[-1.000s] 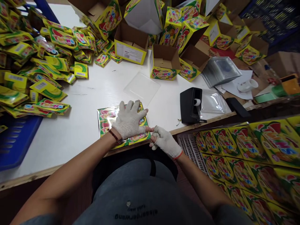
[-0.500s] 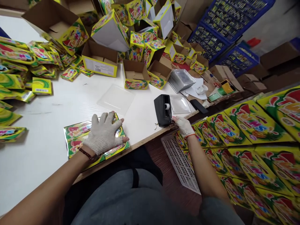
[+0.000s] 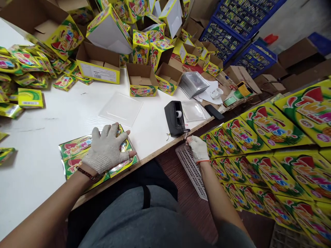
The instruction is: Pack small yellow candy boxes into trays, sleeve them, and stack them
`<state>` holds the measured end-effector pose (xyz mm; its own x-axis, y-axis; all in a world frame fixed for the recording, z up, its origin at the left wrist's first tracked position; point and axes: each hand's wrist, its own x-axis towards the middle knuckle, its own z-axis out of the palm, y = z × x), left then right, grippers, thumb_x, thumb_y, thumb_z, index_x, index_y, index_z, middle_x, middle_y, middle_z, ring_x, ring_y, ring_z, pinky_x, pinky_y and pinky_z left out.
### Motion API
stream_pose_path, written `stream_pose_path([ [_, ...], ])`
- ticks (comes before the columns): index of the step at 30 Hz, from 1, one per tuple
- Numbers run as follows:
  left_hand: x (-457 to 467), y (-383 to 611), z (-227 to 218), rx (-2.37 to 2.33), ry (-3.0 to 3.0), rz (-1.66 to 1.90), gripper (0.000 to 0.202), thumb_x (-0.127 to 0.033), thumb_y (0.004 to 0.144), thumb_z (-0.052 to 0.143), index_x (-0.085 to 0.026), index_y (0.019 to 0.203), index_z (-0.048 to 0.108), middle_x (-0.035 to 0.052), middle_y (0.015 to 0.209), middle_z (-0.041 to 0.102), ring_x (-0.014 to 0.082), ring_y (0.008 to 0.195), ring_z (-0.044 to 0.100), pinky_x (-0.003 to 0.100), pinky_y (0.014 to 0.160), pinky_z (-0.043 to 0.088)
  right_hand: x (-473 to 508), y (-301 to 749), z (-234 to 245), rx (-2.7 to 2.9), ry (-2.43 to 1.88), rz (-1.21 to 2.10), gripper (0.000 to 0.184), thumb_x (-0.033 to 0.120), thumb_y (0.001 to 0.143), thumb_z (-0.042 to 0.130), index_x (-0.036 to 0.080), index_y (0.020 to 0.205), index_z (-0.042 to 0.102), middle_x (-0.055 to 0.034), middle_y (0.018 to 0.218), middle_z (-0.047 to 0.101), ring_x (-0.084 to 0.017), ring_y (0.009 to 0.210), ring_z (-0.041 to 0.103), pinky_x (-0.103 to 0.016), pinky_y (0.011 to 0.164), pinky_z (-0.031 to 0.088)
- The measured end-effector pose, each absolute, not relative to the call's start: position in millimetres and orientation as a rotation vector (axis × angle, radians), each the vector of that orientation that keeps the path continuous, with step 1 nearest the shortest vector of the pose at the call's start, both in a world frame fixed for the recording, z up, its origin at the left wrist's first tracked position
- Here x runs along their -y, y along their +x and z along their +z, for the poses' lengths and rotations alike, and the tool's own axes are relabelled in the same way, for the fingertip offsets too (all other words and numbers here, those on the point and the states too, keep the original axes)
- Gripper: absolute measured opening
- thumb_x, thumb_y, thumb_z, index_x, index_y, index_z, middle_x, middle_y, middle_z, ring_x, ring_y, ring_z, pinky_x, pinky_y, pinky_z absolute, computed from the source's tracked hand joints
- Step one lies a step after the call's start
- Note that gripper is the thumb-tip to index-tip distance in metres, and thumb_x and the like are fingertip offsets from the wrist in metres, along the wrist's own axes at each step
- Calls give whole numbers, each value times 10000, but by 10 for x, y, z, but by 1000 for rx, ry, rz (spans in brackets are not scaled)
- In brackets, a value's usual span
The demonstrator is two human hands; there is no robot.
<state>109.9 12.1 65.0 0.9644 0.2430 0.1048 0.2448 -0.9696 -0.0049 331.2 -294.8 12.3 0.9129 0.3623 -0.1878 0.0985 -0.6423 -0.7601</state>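
My left hand (image 3: 108,146), in a fingerless knit glove, lies flat with fingers spread on several small green and yellow candy packs (image 3: 74,148) laid side by side at the table's front edge. Part of the packs is covered by the hand. A black tape dispenser (image 3: 174,119) with a white-cored roll stands at the edge, to the right. Just below its cutting end is my right hand (image 3: 198,148), gloved too, its fingers pinched on a thin strip of tape (image 3: 186,135) that reaches from the dispenser. A flat clear plastic sheet (image 3: 121,108) lies beyond the left hand.
Loose candy packs (image 3: 31,74) are heaped at the left. Display boxes (image 3: 141,81) crowd the back of the table. Stacked full boxes (image 3: 254,132) rise at the right above a white basket (image 3: 191,170). Clear plastic trays (image 3: 193,84) and a dark phone-like slab (image 3: 214,112) lie near the dispenser.
My right hand has pulled away from the dispenser, down toward me, with the tape strip. The left hand stays pressed on the packs. The view has shifted slightly to the right.
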Motion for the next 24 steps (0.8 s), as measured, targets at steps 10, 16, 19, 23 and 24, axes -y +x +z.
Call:
stream_pose_path([
  [10, -60, 1098, 719, 445, -3143, -65, 860, -789, 706, 607, -252, 1376, 558, 197, 1487, 413, 454, 1289, 391, 635, 1064, 221, 2580, 3077, 575, 869, -2054, 815, 338, 512, 791, 569, 212, 637, 543, 10, 644, 511, -153, 660, 455, -275, 649, 367],
  [16, -75, 1042, 664, 408, -3143, -101, 988, -886, 648, 556, -222, 1380, 555, 246, 1470, 406, 465, 1270, 398, 648, 1033, 241, 1363, 2945, 922, 1396, -1579, 1265, 320, 481, 800, 570, 193, 663, 548, 19, 678, 523, -126, 670, 461, -257, 670, 379],
  [19, -87, 1024, 662, 366, -3152, -127, 985, -883, 674, 526, -208, 1391, 542, 253, 1457, 415, 467, 1258, 405, 654, 1013, 265, 1003, 2980, 715, 1458, -1523, 1422, 291, 450, 772, 601, 182, 669, 555, 23, 661, 525, -123, 666, 472, -257, 659, 381],
  [23, -79, 1034, 686, 381, -3143, -143, 654, -660, 886, 467, -235, 1377, 550, 214, 1446, 446, 430, 1242, 431, 638, 991, 309, 833, 3074, 432, 1530, -1478, 1486, 289, 422, 769, 611, 174, 632, 552, 30, 630, 521, -113, 638, 463, -257, 634, 369],
  [24, -74, 1038, 693, 401, -3142, -147, 565, -573, 919, 464, -244, 1369, 557, 202, 1445, 451, 420, 1244, 433, 631, 992, 315, 818, 3092, 383, 1537, -1467, 1491, 299, 430, 769, 618, 174, 628, 556, 31, 626, 525, -112, 636, 466, -257, 634, 373],
])
